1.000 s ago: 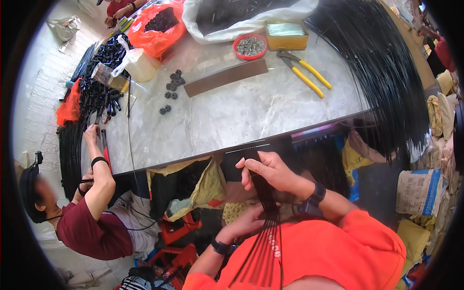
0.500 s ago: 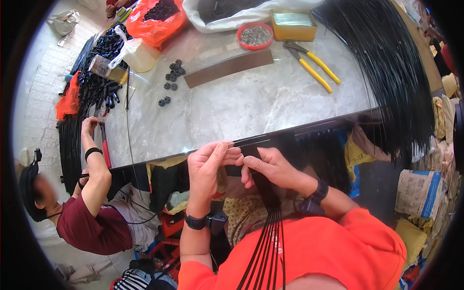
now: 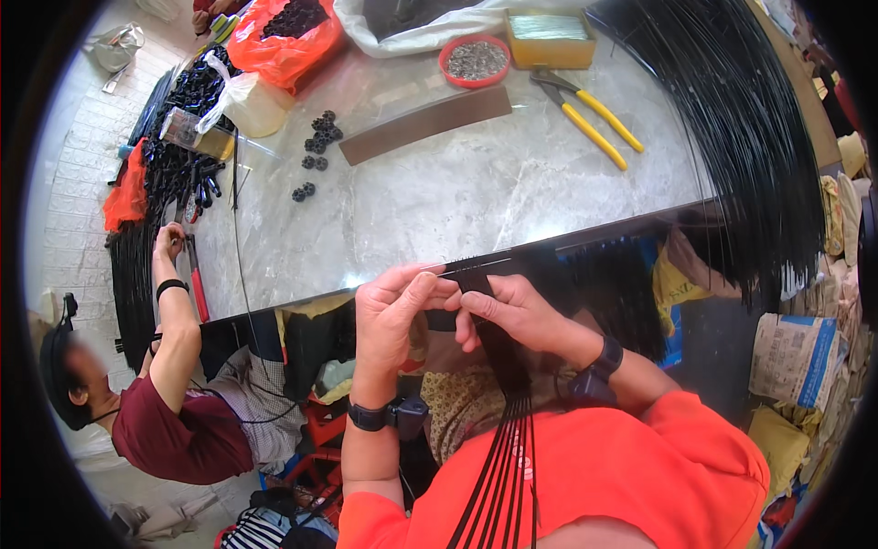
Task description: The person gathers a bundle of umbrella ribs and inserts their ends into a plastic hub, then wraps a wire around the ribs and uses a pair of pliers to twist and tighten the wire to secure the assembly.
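A flat row of thin black rods (image 3: 498, 343), side by side, is held in front of my chest, its strands fanning down toward my lap. My right hand (image 3: 517, 311) closes around the row near its upper end, thumb across the front. At that end a thin pale wire (image 3: 485, 264) lies crosswise along the rod tips. My left hand (image 3: 402, 297) is just left of the tips, thumb and fingers pinched at the wire's left end. My fingers partly hide the wire and the rod ends.
On the grey table (image 3: 430, 210) beyond lie yellow-handled pliers (image 3: 594, 123), a brown strip (image 3: 425, 125), small black round parts (image 3: 325, 133), a red dish of metal bits (image 3: 476, 60) and a yellow box (image 3: 549, 52). Long black rods (image 3: 732, 137) hang over the right end. A co-worker (image 3: 178, 421) works at left.
The view has shifted slightly, so the table things sit a little further left and up. Both my hands keep nearly the same hold at the rod tips.
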A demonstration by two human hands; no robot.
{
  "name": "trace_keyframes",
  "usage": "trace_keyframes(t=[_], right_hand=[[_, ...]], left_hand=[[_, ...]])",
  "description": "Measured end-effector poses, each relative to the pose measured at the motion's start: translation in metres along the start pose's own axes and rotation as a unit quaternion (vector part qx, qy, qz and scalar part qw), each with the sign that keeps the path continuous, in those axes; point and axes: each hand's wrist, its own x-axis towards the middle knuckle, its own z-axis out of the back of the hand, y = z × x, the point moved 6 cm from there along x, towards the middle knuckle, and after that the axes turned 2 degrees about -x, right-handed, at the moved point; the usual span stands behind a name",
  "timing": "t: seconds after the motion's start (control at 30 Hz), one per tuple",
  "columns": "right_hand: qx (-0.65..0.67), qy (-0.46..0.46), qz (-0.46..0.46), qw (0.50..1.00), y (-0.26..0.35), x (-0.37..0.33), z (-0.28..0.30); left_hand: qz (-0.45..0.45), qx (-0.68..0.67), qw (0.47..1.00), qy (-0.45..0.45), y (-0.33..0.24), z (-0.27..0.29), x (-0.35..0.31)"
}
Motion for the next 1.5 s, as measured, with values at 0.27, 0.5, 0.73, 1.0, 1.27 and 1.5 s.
trace_keyframes(t=[0.27, 0.5, 0.73, 1.0, 1.27, 1.5], right_hand=[[0.021, 0.012, -0.028, 0.999, -0.005, -0.006, -0.002], [0.022, 0.023, -0.028, 0.999, -0.007, -0.004, -0.003], [0.021, 0.018, -0.03, 0.999, -0.007, -0.004, -0.003], [0.044, 0.014, -0.039, 0.998, -0.007, -0.004, -0.003], [0.032, 0.037, -0.037, 0.998, -0.008, -0.006, -0.002], [0.048, 0.056, -0.049, 0.996, -0.007, -0.008, -0.002]], left_hand=[[0.002, 0.03, 0.999, 0.018, 0.003, 0.002, 0.002], [-0.011, 0.059, 0.998, 0.017, 0.005, 0.001, 0.004], [-0.006, 0.021, 1.0, -0.002, 0.004, -0.001, 0.004], [-0.014, 0.028, 1.0, -0.002, 0.001, -0.005, 0.002], [-0.006, 0.032, 0.999, 0.003, 0.001, -0.011, -0.002], [0.004, -0.002, 1.0, 0.029, 0.007, -0.006, 0.0]])
